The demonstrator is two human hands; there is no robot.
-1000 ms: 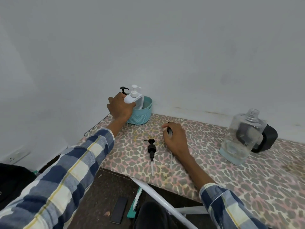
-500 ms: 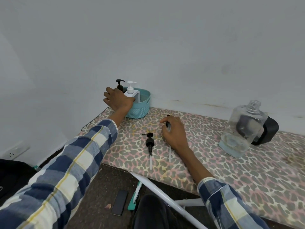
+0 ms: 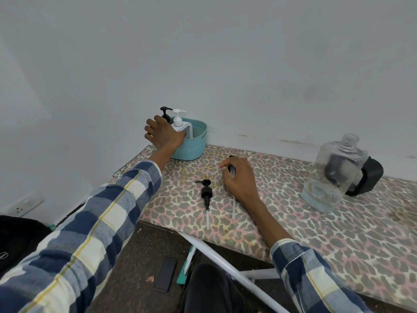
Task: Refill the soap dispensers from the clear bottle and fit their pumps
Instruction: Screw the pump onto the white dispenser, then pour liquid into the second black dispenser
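- Now our left hand reaches to the far corner and lies over the near rim of the teal basket, fingers loosely spread against the white dispenser standing in it. We cannot tell whether the thumb is truly wrapped round the bottle, so we call it resting there, not gripping.
- Behind that dispenser a black pump head pokes up, so a second one seems to stand in the basket too. Both already wear pumps, which we judge marks them as done or parked out of the way.
- Our right hand curls round a loose pump, its dark head showing at the fingertips and its clear tube trailing out under the wrist onto the tabletop. Held this way it sits ready to be lifted and threaded into a neck.
- Just left of it a spare black pump lies flat, tube toward us, apart from the hand; it lies flat so it cannot roll.
- Well to the right the clear bottle stands uncapped, with only a shallow pool of liquid in the bottom. It leans close against a dark object we cannot identify.
- On the floor below lies a phone.
- We judge the next move needs an open dispenser brought near the pump in hand.
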